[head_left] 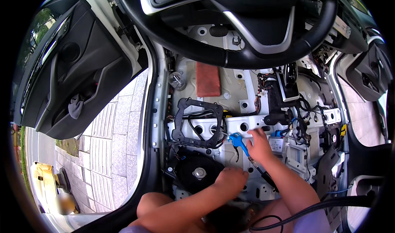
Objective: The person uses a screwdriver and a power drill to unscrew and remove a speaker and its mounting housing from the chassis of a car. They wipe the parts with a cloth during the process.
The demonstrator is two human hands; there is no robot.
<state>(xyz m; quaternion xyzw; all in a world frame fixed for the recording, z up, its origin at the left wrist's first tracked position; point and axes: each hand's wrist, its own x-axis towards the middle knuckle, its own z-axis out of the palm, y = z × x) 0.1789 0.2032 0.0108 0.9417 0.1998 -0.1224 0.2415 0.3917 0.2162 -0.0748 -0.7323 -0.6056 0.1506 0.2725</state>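
A blue air blow gun (pixel 240 143) with a thin metal nozzle lies over the car's bare floor, its fitting and black hose (pixel 268 179) running toward me. My right hand (pixel 259 146) is against the right side of its handle, fingers stretched and apart, not wrapped round it. Lower down, my left hand (pixel 231 179) is closed, with its fingers curled under; whatever it may hold is hidden. Left of that hand sits a round black speaker (pixel 197 173) with a metal centre. Beyond the speaker, a black open frame (pixel 178 122) rests across the white crossbeam (pixel 234 124).
The steering wheel (pixel 226 59) hangs over the far floor. A reddish flat block (pixel 208 80) and a clear plastic container (pixel 177 81) lie beneath it. Wiring and the gear lever (pixel 290 74) stand at right. A black cable (pixel 329 204) crosses near my right arm. The left door (pixel 78 68) is open.
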